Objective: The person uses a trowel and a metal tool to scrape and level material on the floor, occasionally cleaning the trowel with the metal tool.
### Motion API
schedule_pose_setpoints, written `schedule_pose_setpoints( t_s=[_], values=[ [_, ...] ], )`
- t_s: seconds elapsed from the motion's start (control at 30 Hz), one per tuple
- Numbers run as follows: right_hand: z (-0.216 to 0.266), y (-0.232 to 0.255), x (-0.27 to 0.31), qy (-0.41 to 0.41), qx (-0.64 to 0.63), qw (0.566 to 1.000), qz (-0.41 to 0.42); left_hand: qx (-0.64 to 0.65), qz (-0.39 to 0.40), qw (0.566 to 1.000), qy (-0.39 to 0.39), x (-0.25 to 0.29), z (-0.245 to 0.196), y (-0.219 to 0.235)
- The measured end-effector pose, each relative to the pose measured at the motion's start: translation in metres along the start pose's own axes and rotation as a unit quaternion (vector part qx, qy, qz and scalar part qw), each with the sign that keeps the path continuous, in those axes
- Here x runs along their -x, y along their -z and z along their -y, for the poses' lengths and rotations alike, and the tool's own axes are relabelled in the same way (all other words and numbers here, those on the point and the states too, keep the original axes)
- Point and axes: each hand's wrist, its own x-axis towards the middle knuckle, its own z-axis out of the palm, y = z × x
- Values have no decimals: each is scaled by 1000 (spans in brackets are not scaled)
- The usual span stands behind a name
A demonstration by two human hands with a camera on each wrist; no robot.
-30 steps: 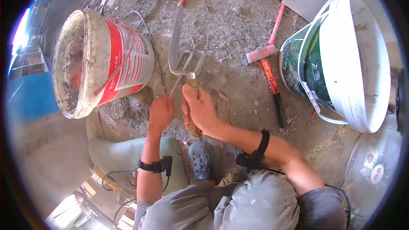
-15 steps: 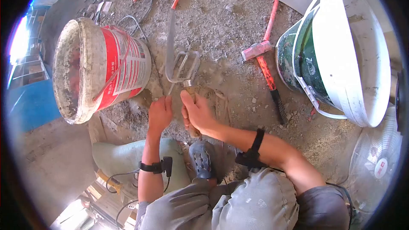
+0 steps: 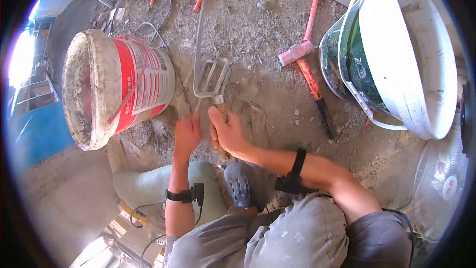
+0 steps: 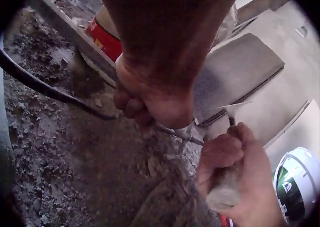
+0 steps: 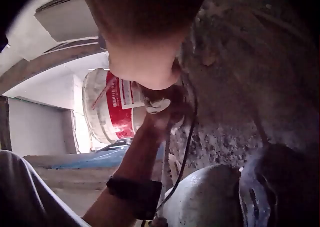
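My right hand (image 3: pixel 229 131) grips the wooden handle (image 3: pixel 223 111) of a metal tool (image 3: pixel 212 77), thumb along the top. The tool has a long thin blade edge and a looped frame, pointing away from me. Just left of it, my left hand (image 3: pixel 187 131) has its fingers curled round a thin rod-like piece (image 3: pixel 199 103), mostly hidden by the hand. In the left wrist view, the left hand (image 4: pixel 155 99) is beside the right hand (image 4: pixel 240 177), which wraps the handle (image 4: pixel 223 189). The right wrist view shows the handle's butt (image 5: pixel 157 105) under the right hand (image 5: pixel 142 61).
A white-and-red bucket (image 3: pixel 144 82) leans at left; a green-and-white bucket (image 3: pixel 359 64) stands at right. Between them a red-headed hammer (image 3: pixel 296 53) lies on gritty ground (image 3: pixel 248 25). Near me are a green sack (image 3: pixel 148 183), a shoe (image 3: pixel 238 183) and a fan (image 3: pixel 441 188).
The tool's blade has turned and now looks thinner, edge-on. Both hands keep their grips, close together. The head view has shifted, moving the hammer and far ground upward in it.
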Motion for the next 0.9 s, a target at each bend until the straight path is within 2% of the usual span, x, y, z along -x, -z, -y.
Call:
schedule_pose_setpoints(
  t_s=[0.07,0.17,0.27,0.37,0.47,0.6,0.67,0.77,0.87,0.9],
  values=[
    [-9,4,-8,45,6,998,42,28,0,1000,-3,-4,-8,5],
    [-8,-10,-11,-32,44,998,-36,63,-23,997,-26,-6,3,-2],
    [0,-18,-2,22,-32,999,16,77,12,997,15,-4,-1,4],
    [-1,-19,0,38,-37,998,22,106,57,990,76,-4,10,2],
    [10,-20,3,-89,-93,991,-40,60,14,998,28,-6,-5,5],
    [17,-13,15,-95,-84,992,11,63,34,996,45,-4,-4,6],
    [8,-9,12,-101,-61,992,43,78,19,996,32,-5,-3,4],
    [31,-5,11,-100,35,994,37,62,11,998,3,-6,3,1],
    [67,14,16,-30,168,981,90,39,14,999,21,-2,-2,6],
    [79,22,19,34,266,960,81,31,6,999,26,-2,-1,4]
  ],
)
